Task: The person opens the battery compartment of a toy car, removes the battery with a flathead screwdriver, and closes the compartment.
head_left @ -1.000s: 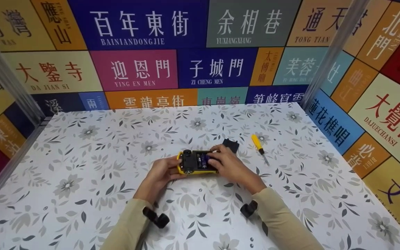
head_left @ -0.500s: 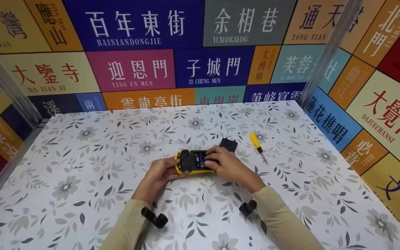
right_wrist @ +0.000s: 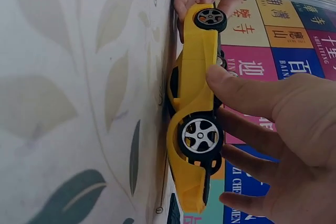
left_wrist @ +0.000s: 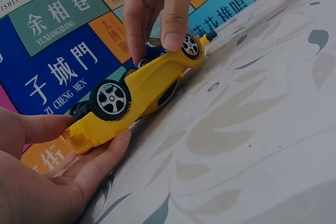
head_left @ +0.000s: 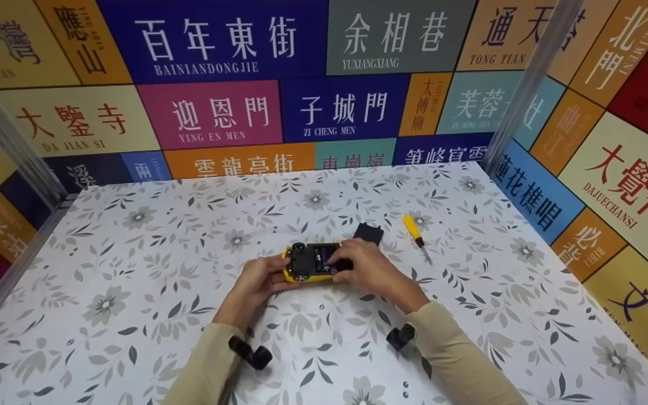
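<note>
A yellow toy car (head_left: 307, 277) lies upside down on the table, its black underside up. Its battery compartment (head_left: 324, 259) is uncovered and holds batteries. My left hand (head_left: 258, 277) grips one end of the car, thumb on top and fingers beneath, as the left wrist view shows. Over the compartment, my right hand (head_left: 366, 264) pinches a blue battery (left_wrist: 153, 50) between thumb and fingers; its metal end sticks up above the car's side. The right thumb also lies right at the car's edge in the right wrist view (right_wrist: 223, 77). My right hand hides the car's other end from the head view.
Behind the right hand lies a black battery cover (head_left: 369, 232). A screwdriver (head_left: 417, 236) with a yellow handle rests to its right. The table (head_left: 189, 225) has a floral cloth, and walls with coloured signs (head_left: 211, 112) stand around it.
My right thumb and fingers have drawn together at the compartment, and a battery now tilts up between them. The left hand keeps its hold on the car.
</note>
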Demonstrator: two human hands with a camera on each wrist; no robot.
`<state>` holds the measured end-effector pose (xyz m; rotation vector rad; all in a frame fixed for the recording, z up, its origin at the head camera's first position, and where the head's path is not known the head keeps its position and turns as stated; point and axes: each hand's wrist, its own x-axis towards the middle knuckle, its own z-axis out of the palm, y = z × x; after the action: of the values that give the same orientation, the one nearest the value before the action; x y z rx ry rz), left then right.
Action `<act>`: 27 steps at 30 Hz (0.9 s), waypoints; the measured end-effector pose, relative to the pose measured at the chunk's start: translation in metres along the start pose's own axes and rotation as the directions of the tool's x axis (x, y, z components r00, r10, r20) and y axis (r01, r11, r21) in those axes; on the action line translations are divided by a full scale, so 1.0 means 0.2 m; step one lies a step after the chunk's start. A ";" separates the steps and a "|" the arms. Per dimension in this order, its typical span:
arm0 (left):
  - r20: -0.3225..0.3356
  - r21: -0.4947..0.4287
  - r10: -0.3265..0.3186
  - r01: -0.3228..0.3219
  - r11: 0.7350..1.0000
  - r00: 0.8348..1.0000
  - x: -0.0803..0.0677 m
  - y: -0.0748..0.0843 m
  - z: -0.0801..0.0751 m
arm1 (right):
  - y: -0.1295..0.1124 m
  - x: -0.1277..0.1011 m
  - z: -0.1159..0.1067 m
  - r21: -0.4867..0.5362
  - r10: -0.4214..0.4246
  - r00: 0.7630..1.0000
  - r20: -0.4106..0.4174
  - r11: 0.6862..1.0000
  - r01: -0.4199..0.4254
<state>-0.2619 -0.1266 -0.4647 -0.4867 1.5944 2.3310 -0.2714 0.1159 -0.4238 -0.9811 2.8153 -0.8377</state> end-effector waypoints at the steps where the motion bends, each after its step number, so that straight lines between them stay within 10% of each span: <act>1: 0.002 -0.001 -0.001 0.001 1.000 1.000 0.00 0.00 0.00 | 0.00 0.00 0.00 -0.004 -0.001 1.000 -0.011 1.000 0.001; 10: 0.020 -0.007 0.001 -0.001 1.000 1.000 -0.01 0.00 0.02 | 0.01 -0.01 -0.05 0.114 0.065 0.994 -0.085 0.992 -0.055; 27: 0.012 0.006 0.004 -0.004 1.000 1.000 -0.01 0.00 0.01 | 0.24 -0.06 -0.31 0.442 0.173 0.984 -0.032 0.886 -0.141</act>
<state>-0.2607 -0.1251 -0.4642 -0.4682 1.5981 2.3274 -0.3017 0.1834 -0.3963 -0.6544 2.5309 -1.4222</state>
